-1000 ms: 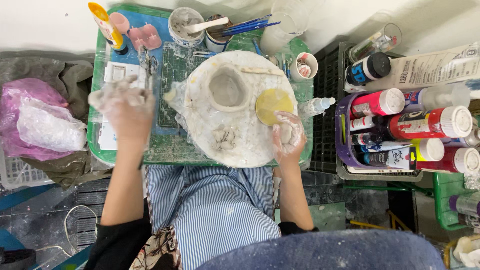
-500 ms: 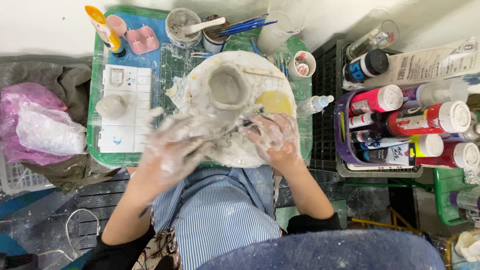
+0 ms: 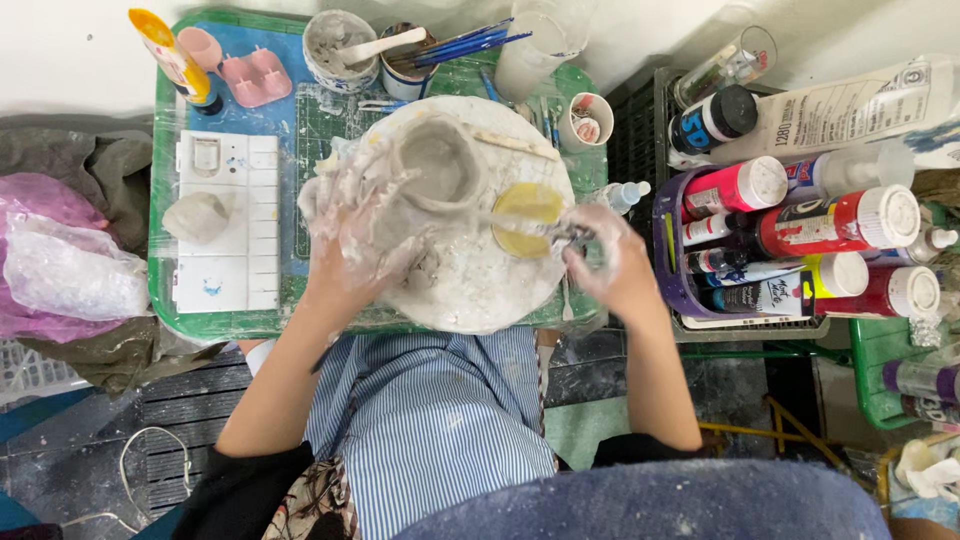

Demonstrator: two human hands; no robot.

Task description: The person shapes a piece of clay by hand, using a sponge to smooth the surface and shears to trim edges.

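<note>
- Two clay-smeared hands work over a round white turntable [image 3: 470, 290] on a green-rimmed desk [image 3: 160, 290], seen from above the person's head.
- Far left, a pale lump of clay [image 3: 197, 217] sits on a white sectioned palette [image 3: 225, 270], well apart from both hands.
- Next comes the left hand [image 3: 355, 235], fingers spread and loosely curved, pressed against the left side of the grey clay pot [image 3: 440, 165]; it grips nothing else, and motion blur hides how firmly it cups the wall.
- That clay pot stands upright on the far half of the turntable, mouth facing up, so it lies ahead of the left hand and up-left of the right one.
- Just right of the pot, a yellow sponge [image 3: 528, 215] rests on the turntable, between the pot and the right hand.
- Over that sponge runs a thin tool [image 3: 535, 228], its long axis roughly level, the tip aimed left toward the pot's base.
- Closed round the tool's right end is the right hand [image 3: 605, 265], at the turntable's right edge.
- Of the two, the left hand is nearer the pot; only the right hand's tool reaches toward it.
- Far right, paint bottles [image 3: 800, 230] crowd a purple basket [image 3: 672, 270].
</note>
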